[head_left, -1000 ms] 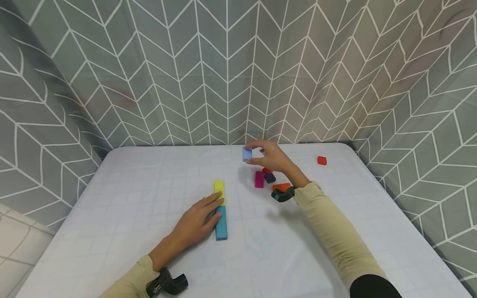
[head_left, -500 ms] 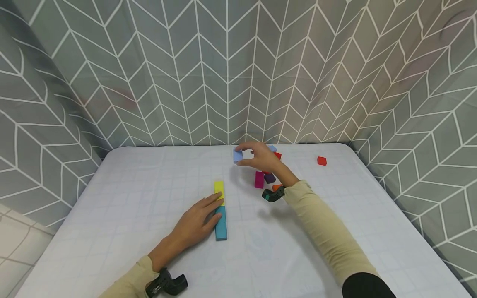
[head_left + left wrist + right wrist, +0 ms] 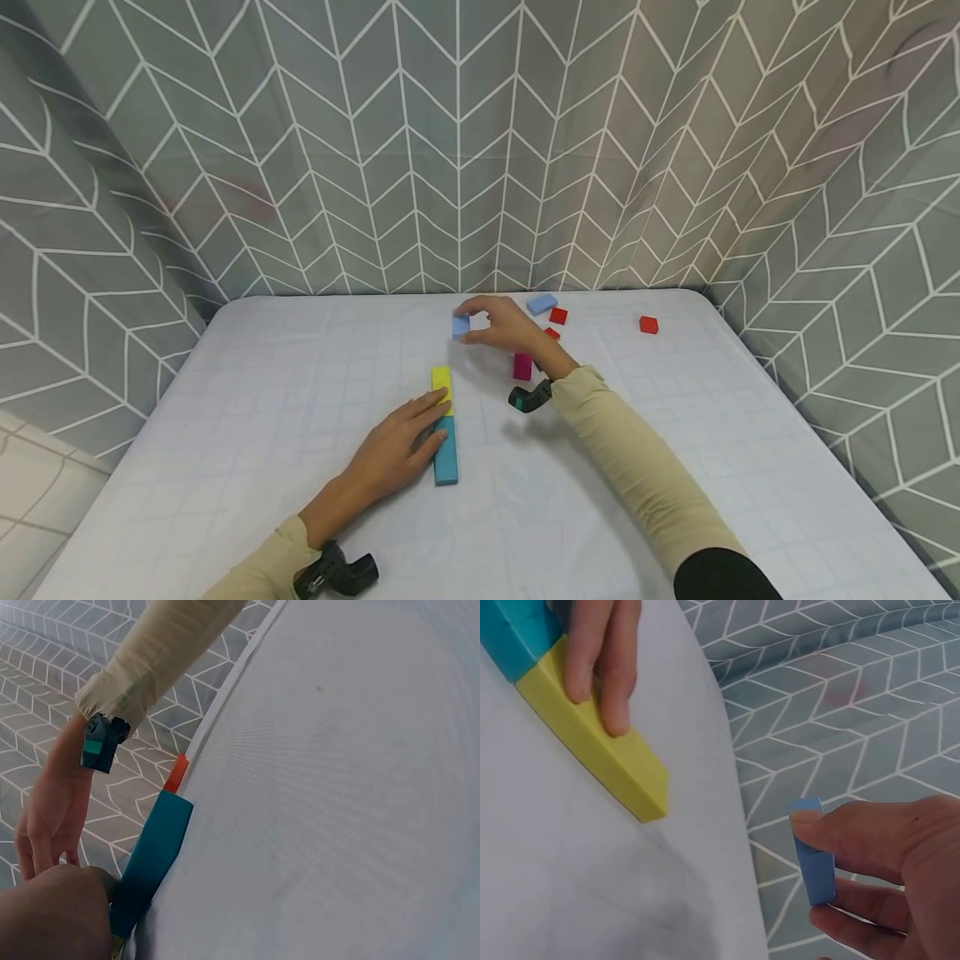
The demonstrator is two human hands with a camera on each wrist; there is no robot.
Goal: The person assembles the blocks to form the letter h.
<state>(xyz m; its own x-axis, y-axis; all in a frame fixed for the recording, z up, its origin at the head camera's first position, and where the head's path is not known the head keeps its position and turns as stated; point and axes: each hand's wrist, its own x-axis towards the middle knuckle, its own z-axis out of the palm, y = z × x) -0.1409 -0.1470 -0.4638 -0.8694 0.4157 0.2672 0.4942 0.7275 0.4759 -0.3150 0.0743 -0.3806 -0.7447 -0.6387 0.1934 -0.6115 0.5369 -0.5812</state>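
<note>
A yellow block [image 3: 441, 377] and a teal block [image 3: 446, 458] lie end to end in a line on the white table. My left hand [image 3: 397, 446] rests on them: its extended fingers lie on top of the yellow block, with the thumb against the teal one. Farther back, my right hand [image 3: 510, 327] pinches a light blue block [image 3: 460, 327] between thumb and fingers. In the right wrist view this light blue block [image 3: 816, 866] is held by its two ends, apart from the yellow block [image 3: 592, 739].
Behind the right hand lie another light blue block [image 3: 542, 304], a red block [image 3: 558, 316] and a second red piece [image 3: 552, 333]. A magenta block [image 3: 522, 367] sits below the right wrist. One red cube [image 3: 648, 325] stands alone at right. Patterned curtain [image 3: 457, 150] surrounds the table.
My right hand has moved left and slightly nearer with the light blue block, uncovering the other light blue block and red pieces. The left hand stays put.
</note>
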